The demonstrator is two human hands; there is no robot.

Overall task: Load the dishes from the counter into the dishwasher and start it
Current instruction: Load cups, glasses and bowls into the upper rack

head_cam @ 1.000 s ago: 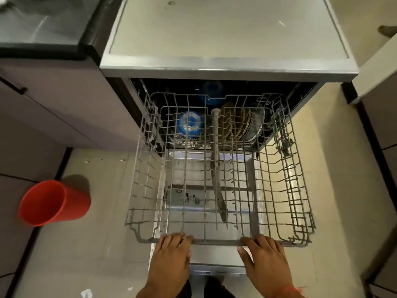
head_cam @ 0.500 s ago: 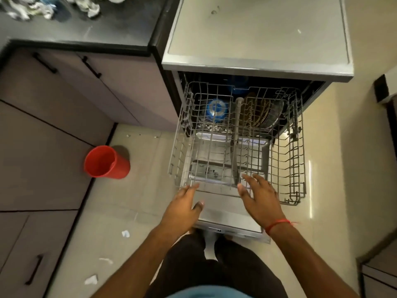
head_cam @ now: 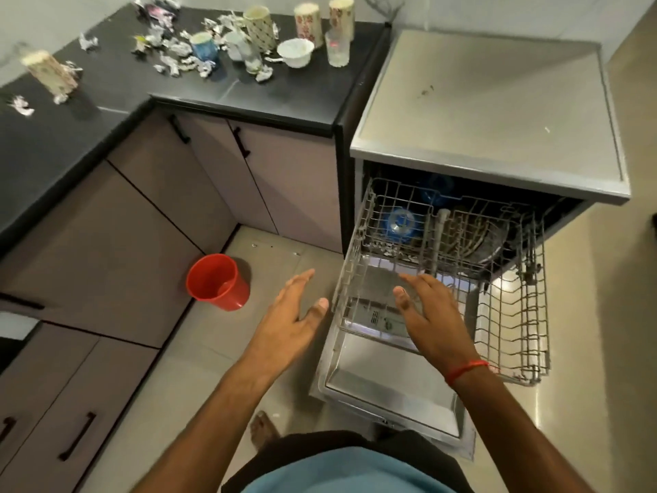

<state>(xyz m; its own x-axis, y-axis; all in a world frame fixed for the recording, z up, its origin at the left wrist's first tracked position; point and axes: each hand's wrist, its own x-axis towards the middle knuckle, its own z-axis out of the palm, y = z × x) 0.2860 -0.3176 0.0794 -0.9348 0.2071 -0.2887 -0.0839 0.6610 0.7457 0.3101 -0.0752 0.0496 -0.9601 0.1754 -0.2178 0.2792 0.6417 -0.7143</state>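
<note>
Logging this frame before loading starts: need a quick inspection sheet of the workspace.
Surface: black counter, dishes at its back.
Job's things: dishwasher open, upper rack pulled out and bare; white bowl, glass, blue mug, patterned cups on the counter.
Clutter: crumpled wrappers among the dishes.
Grippers: left hand and right hand open, holding nothing.
Cables: nothing seen.
Surroundings: red bucket on the floor.

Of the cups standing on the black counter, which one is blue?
The small blue mug, among the crumpled wrappers near the counter's middle. The other cups are tall with cream floral patterns, or clear glass.
</note>
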